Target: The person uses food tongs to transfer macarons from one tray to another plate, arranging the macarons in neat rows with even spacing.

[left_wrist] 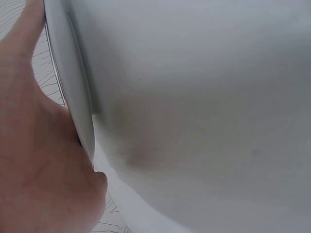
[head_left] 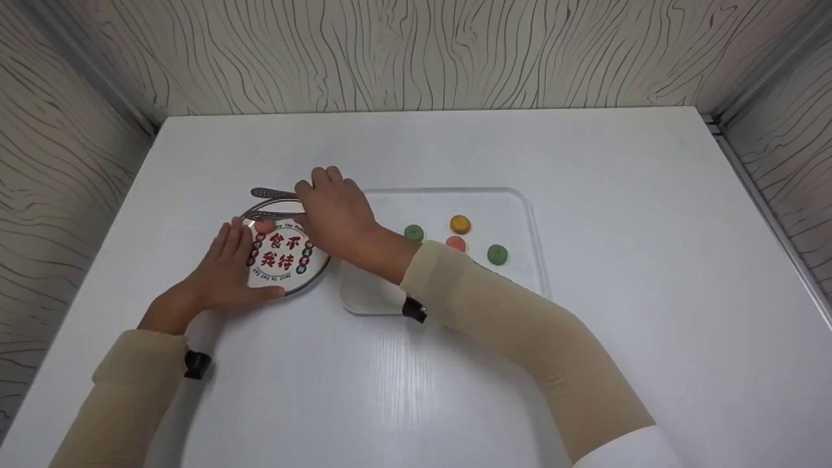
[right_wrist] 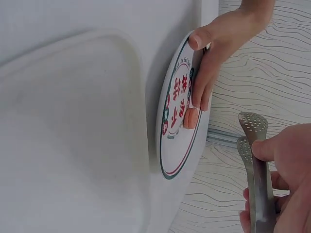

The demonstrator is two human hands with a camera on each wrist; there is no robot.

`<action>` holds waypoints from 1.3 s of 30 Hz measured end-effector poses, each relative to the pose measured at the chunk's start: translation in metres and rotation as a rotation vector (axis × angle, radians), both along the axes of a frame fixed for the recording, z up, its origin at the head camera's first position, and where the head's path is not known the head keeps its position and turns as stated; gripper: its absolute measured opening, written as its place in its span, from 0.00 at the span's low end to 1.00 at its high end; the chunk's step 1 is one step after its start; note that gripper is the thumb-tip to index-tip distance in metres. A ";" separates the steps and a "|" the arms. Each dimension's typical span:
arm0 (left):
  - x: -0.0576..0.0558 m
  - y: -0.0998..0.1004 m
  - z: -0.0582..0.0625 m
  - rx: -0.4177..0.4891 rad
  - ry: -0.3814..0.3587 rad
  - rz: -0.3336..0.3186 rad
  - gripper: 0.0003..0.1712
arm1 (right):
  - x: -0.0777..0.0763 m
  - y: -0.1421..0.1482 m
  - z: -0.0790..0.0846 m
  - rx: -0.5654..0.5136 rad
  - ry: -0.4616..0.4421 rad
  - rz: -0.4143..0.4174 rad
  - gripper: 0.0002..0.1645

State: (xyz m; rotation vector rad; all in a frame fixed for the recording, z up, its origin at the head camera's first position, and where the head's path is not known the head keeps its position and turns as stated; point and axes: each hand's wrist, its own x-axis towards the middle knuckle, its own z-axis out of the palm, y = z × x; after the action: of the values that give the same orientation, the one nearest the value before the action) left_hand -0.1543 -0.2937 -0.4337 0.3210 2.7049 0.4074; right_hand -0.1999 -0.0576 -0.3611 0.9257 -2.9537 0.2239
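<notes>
My right hand [head_left: 338, 214] grips metal tongs [right_wrist: 260, 184], whose perforated ends stand apart with nothing between them. In the head view the ends reach left over the far part of a round white plate [head_left: 312, 272] with red lettering. On that plate, near its far left rim, sits a salmon-coloured macaron-like piece [head_left: 264, 226]. My left hand [head_left: 227, 273] rests on the plate's left side, its fingers straight over the rim and its thumb along the near edge. The left wrist view shows this hand against the plate's side.
Right of the plate lies a clear rectangular tray [head_left: 377, 302]. On it are green pieces [head_left: 497, 254], a yellow piece [head_left: 460, 224] and a red piece [head_left: 455, 244]; my right forearm covers part of the tray. A patterned wall [head_left: 422, 58] borders the white table [head_left: 650, 260].
</notes>
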 end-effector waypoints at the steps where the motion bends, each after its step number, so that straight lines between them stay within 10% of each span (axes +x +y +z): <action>1: 0.000 0.000 0.000 0.000 0.003 0.000 0.77 | 0.000 0.002 0.002 -0.010 -0.005 0.004 0.27; 39: 0.001 0.001 -0.001 0.000 0.027 -0.009 0.78 | 0.005 0.066 -0.001 -0.164 -0.078 0.044 0.20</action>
State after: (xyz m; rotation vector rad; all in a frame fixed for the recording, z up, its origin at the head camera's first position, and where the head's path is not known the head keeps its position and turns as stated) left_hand -0.1534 -0.2931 -0.4342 0.3412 2.7282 0.4037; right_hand -0.1952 0.0080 -0.3618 0.9813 -2.9308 0.5063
